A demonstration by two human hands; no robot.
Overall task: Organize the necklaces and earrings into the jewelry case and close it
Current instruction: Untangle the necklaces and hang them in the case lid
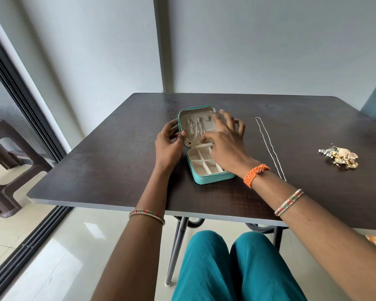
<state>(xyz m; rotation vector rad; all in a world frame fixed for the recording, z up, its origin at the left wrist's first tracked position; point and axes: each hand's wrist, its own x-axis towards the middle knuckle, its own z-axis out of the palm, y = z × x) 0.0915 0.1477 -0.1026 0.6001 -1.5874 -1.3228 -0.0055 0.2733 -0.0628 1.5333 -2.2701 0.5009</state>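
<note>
- Head view, looking down at a dark table [100,161] where a small teal jewelry case [206,148] stands open; every place below is given from this case.
- The case's lid [195,118] is tilted up on the far side, cream lining facing me. Its base [204,168] lies flat on the near side, split into small cream compartments that look unfilled where I can see them.
- Two thin necklaces [193,131] hang side by side inside the lid, one ending in a small dark red pendant [190,143].
- My left hand [169,140] curls around the lid's left edge, thumb pressed on the lining beside the necklaces, fingers behind it.
- My right hand [224,140] reaches over the case from the right, fingers spread, thumb and forefinger pinched near the lower part of the lid. I cannot tell whether they grip anything.
- A long silver chain [269,146] lies stretched on the table, right of the case.
- Further right of the case, well apart, sits a heap of gold and pearl earrings [341,157].
</note>
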